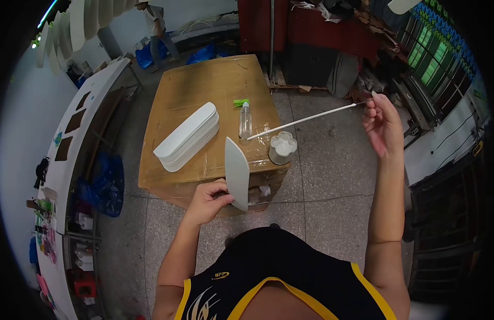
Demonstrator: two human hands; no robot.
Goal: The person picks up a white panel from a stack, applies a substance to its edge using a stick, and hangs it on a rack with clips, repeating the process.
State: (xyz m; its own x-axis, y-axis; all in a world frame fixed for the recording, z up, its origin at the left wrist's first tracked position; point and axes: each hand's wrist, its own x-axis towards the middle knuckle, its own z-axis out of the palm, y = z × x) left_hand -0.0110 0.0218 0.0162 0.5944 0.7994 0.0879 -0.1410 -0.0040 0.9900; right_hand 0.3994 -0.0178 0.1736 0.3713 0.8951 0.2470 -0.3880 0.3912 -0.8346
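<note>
My left hand [208, 201] pinches a flat white blade-shaped panel [237, 173] near its lower end, between thumb and fingers. The panel stands tilted upright before the front edge of a cardboard box [204, 74]. Raised at the right, my right hand [383, 125] has its fingertips closed on the thin end of a long white rod [305, 118]. The rod slants down leftward, its other end close to a clear bottle [245, 121]. A scalloped white cup [283, 148] stands at the box's right edge. Several similar white panels lie stacked [187, 137] on the left.
A green item [240, 102] lies by the bottle. Along the left wall runs a long white table [76, 128] with small goods on it, a blue bag [104, 184] beneath. A person [157, 34] stands at the back. Dark machinery [417, 114] lines the right side.
</note>
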